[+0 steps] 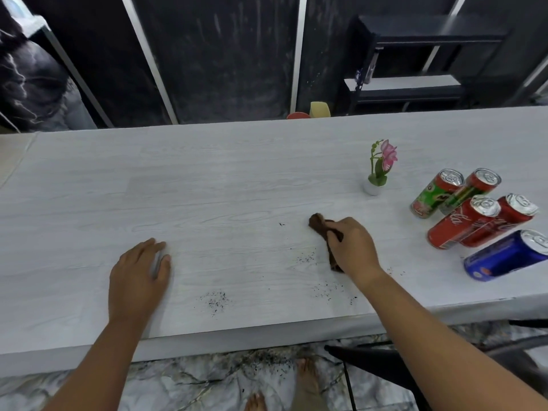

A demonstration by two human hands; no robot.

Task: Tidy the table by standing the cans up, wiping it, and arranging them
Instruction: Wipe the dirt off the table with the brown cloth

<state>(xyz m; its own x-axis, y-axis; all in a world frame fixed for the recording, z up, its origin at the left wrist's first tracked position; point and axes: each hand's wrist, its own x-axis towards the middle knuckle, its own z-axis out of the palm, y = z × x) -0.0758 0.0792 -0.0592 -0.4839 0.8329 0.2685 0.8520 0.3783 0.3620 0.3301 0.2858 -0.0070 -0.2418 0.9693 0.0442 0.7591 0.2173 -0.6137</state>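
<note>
My right hand (353, 247) presses a brown cloth (318, 223) onto the white wood-grain table (207, 188), right of centre. My left hand (139, 274) lies flat on the table with fingers spread, holding nothing. Several cans stand upright in a cluster at the right: two green-and-red ones (436, 194) (471, 188) at the back, two red cola cans (462, 223) (501, 221) in the middle, and a blue can (507, 256) nearest me. Dark crumbs lie in patches (215, 302) (305, 258) (329, 292) near the front edge.
A small pink flower in a white pot (375, 185) stands left of the cans. A black chair (385, 363) sits under the table's front right. A dark shelf unit (415, 69) and a yellow-and-red object (311, 112) are behind the far edge.
</note>
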